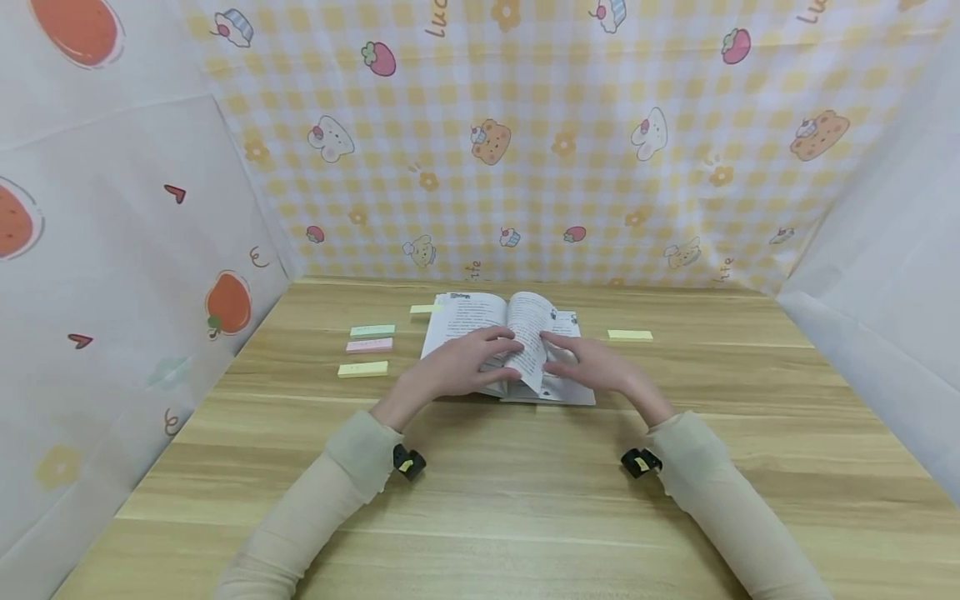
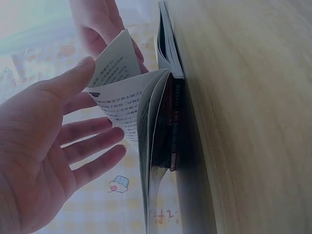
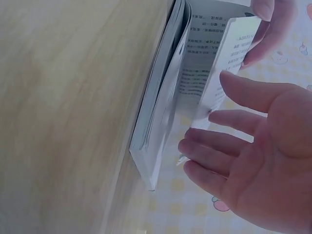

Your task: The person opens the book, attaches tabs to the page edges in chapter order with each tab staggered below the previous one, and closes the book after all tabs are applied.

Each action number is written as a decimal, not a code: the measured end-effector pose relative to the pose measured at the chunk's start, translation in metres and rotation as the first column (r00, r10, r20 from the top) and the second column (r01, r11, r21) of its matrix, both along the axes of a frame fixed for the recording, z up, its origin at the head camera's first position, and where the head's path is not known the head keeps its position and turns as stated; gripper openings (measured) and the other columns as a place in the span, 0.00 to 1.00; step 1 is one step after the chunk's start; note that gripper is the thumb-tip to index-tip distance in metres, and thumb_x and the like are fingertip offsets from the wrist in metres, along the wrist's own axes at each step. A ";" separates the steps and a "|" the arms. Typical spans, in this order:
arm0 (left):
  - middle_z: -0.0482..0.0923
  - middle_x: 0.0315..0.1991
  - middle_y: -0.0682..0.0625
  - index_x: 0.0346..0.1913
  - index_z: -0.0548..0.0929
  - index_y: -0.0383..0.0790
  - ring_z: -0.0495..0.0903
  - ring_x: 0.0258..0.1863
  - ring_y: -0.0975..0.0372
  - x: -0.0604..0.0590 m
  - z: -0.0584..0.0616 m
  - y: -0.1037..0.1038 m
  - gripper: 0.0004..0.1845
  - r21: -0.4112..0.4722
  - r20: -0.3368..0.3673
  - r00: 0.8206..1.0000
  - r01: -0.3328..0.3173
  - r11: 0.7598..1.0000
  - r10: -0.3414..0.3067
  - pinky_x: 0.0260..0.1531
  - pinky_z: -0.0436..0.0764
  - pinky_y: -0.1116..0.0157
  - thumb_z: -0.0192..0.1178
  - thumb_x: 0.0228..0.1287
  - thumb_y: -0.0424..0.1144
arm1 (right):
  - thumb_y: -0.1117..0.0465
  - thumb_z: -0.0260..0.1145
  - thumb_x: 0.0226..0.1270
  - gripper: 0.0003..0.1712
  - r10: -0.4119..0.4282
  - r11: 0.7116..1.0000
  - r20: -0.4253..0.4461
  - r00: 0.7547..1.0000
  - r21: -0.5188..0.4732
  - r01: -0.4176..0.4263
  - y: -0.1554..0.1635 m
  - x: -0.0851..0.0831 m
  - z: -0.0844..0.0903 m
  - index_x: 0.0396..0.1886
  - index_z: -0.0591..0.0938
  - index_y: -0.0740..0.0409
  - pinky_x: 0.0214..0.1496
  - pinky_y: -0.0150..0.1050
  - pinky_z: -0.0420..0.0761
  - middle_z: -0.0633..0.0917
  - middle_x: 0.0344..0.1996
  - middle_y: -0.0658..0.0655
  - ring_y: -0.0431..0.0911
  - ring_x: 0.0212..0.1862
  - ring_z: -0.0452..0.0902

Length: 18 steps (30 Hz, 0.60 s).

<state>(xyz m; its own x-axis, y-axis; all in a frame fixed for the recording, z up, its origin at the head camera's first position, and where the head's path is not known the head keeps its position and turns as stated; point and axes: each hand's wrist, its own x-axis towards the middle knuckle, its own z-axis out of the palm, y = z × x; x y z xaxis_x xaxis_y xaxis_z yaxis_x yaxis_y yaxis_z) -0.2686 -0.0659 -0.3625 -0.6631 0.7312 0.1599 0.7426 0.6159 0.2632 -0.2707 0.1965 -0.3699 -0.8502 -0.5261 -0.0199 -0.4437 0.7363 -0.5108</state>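
Note:
A book (image 1: pixel 461 329) lies spread on the wooden table, with one printed page (image 1: pixel 528 325) standing up from its middle. My left hand (image 1: pixel 465 362) comes in from the left and pinches that page near its lower corner. In the left wrist view the thumb (image 2: pixel 80 70) is at the paper's edge, and the other fingers reach behind it. My right hand (image 1: pixel 596 367) is at the page's outer edge over the right side of the book. Its thumb and fingers are loosely extended beside the raised page (image 3: pixel 229 61) in the right wrist view, fingertips right at the paper.
Left of the book lie a green sticky-note pad (image 1: pixel 372 331), a pink pad (image 1: pixel 369 345) and a yellow pad (image 1: pixel 363 369). One yellow strip (image 1: pixel 423 309) sticks out at the book's left edge; another yellow strip (image 1: pixel 630 336) lies to the right. A patterned cloth (image 1: pixel 525 192) hangs behind the table.

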 end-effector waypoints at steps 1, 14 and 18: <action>0.71 0.69 0.45 0.68 0.78 0.47 0.71 0.68 0.53 0.000 0.000 0.000 0.29 0.006 -0.001 1.000 0.000 1.000 0.000 0.65 0.73 0.52 0.59 0.71 0.58 | 0.51 0.61 0.76 0.37 -0.008 1.000 -0.006 1.000 -0.004 0.008 0.000 0.000 0.000 0.77 0.64 0.62 0.68 0.60 0.68 0.69 0.71 0.69 0.63 0.69 0.68; 0.73 0.67 0.47 0.71 0.74 0.45 0.74 0.65 0.55 -0.001 0.001 -0.002 0.32 0.034 -0.016 1.000 -0.011 0.999 0.012 0.60 0.77 0.54 0.59 0.72 0.58 | 0.63 0.56 0.78 0.40 -0.146 0.977 -0.062 0.987 -0.165 0.134 -0.002 -0.002 0.001 0.78 0.48 0.74 0.68 0.59 0.69 0.75 0.64 0.74 0.65 0.67 0.71; 0.72 0.68 0.47 0.72 0.72 0.45 0.72 0.67 0.55 0.000 0.002 -0.002 0.32 0.027 0.002 1.000 -0.025 0.999 0.025 0.62 0.76 0.53 0.58 0.72 0.58 | 0.59 0.56 0.80 0.41 -0.150 0.972 -0.035 0.988 -0.190 0.141 -0.005 -0.002 0.001 0.79 0.47 0.73 0.68 0.58 0.70 0.76 0.64 0.72 0.63 0.67 0.71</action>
<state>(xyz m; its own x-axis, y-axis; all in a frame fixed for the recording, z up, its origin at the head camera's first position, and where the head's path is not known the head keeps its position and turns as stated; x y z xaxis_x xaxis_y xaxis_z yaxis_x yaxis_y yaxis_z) -0.2684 -0.0677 -0.3602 -0.6815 0.7097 0.1785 0.7266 0.6271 0.2808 -0.2722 0.1917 -0.3690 -0.9154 -0.3872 0.1104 -0.3667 0.6886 -0.6256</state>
